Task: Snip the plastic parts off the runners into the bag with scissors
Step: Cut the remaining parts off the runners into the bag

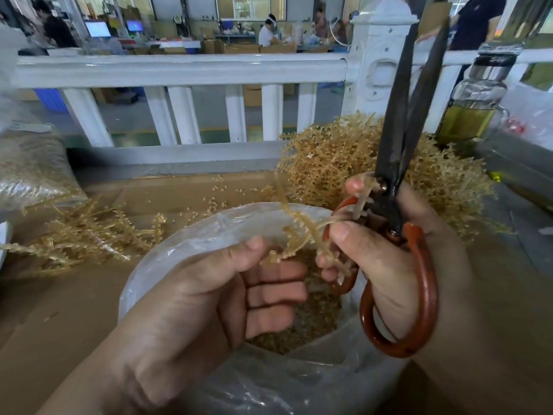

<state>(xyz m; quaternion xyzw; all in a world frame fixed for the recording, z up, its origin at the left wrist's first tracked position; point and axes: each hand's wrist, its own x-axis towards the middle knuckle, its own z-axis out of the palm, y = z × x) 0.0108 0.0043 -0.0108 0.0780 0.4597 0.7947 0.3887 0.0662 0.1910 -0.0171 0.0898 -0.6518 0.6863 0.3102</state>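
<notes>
Gripping the scissors (384, 206), the right hand (389, 265) has its fingers curled through the red-brown handle loops, and the dark blades point straight up with a narrow gap between them. The same hand's thumb and forefinger also pinch one end of a pale tan runner (299, 226) close to the scissors' pivot. That runner sags leftward across the gap between the hands. Its other end is pinched by the left hand (209, 295), thumb pressing it against fingers (275, 295) that are curled inward. It sits below the blades and not between them.

Both hands hover over the open mouth of a clear plastic bag (167, 253), and the runner hangs just above it. Inside the bag lies a bed of small tan snipped parts (308, 322).

The bag stands on a brown cardboard-covered bench (59, 310). A large tangled heap of runners (335, 154) rises behind the right hand, and a flatter heap (83, 235) lies to the left of the bag. Loose parts (209, 199) are scattered on the cardboard between the 2 heaps. A filled plastic sack (30, 169) sits at the far left. A glass bottle (475, 106) of yellowish liquid stands at the right, and a white railing (179, 70) runs behind the bench.
</notes>
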